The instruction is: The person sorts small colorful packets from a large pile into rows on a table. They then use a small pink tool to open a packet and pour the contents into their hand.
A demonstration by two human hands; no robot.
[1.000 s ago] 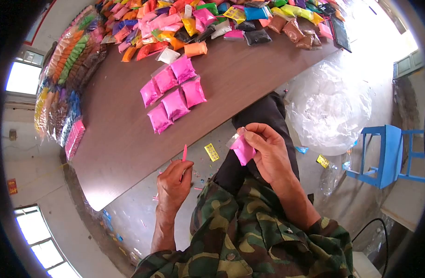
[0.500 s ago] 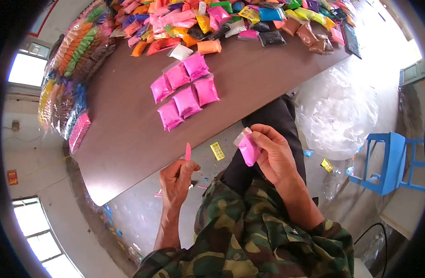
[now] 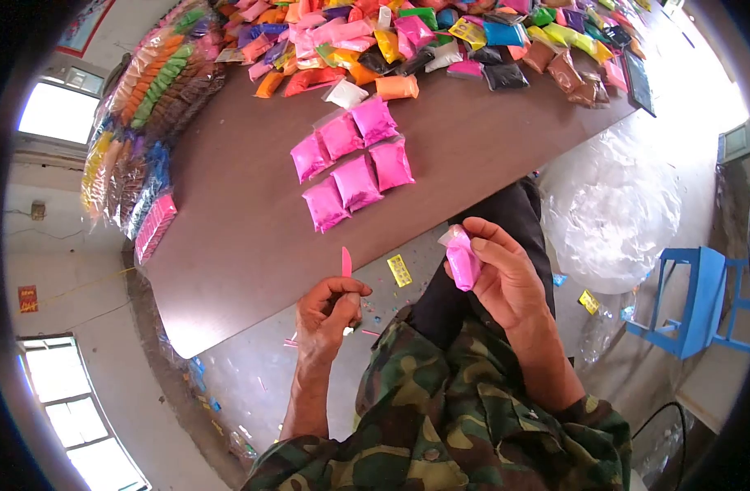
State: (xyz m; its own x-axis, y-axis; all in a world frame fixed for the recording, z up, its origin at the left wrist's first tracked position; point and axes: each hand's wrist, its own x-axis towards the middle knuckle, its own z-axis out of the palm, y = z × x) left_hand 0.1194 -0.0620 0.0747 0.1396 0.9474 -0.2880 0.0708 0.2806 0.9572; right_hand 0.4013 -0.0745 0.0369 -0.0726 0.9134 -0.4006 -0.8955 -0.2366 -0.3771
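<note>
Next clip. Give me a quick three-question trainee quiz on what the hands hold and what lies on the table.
1. True or false: the right hand holds a small pink packet.
2. What does the left hand hold? A) scissors B) a thin pink stick C) a blue packet
3. How many pink packets lie in the neat group on the brown table?

Key: 1 true. 2 B. 3 six, in two rows of three, apart from the mixed coloured pile at the far edge.
</note>
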